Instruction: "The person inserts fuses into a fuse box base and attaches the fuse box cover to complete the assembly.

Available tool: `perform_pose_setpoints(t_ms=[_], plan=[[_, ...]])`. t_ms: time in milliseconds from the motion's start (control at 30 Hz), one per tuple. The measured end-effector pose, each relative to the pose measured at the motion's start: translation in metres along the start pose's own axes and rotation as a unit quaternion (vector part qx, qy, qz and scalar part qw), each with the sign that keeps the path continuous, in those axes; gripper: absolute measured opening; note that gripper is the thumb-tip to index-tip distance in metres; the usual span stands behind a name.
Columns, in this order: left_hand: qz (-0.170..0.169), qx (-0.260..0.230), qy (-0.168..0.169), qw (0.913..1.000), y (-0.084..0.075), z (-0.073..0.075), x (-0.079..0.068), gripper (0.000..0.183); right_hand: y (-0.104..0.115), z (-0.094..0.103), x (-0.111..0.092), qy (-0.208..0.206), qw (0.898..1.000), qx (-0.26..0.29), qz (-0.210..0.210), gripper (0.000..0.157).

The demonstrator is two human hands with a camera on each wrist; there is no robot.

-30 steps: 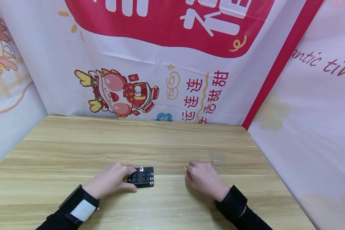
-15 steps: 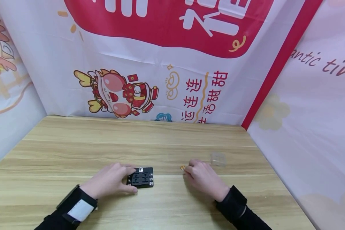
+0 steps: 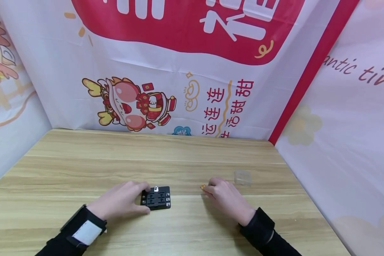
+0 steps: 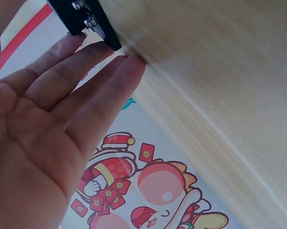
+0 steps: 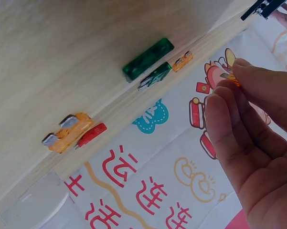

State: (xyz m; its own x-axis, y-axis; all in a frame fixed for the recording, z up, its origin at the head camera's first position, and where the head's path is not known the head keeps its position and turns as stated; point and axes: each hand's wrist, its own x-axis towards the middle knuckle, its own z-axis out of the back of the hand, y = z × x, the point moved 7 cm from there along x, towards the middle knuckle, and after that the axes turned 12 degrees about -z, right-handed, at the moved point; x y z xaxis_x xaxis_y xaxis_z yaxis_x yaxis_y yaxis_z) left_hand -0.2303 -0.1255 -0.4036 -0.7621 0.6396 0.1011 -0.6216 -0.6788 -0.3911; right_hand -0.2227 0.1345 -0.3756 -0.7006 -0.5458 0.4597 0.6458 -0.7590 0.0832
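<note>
Left hand (image 3: 123, 200) has got the black block (image 3: 158, 200) gripped at the edges, and right of it the right hand (image 3: 225, 197) pinches 1 orange bit (image 3: 202, 187).

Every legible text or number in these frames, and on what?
"运连连": red, on the back cloth.
"活甜甜": red, same cloth; preceding character cut off.
"antic ti": right cloth; next letter cropped.
Large white characters: cropped, not fully readable.
Teal badge: unclear.
Black block, coloured pieces: nothing legible; any markings too small or blurred.
</note>
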Motion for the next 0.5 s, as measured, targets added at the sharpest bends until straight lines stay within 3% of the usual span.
perform_pose_setpoints(t_ms=[233,500], plan=[[-0.018,0.006,-0.009,0.9998,-0.0012,-0.0011,0.0003,0.062,0.0028,0.0014,-0.0001,-0.019,1.000,-0.002,0.008,0.007],[-0.015,0.001,-0.019,0.9997,-0.0020,0.0006,-0.0003,0.062,0.0060,-0.0003,0.0001,-0.013,1.000,0.010,0.012,0.009]])
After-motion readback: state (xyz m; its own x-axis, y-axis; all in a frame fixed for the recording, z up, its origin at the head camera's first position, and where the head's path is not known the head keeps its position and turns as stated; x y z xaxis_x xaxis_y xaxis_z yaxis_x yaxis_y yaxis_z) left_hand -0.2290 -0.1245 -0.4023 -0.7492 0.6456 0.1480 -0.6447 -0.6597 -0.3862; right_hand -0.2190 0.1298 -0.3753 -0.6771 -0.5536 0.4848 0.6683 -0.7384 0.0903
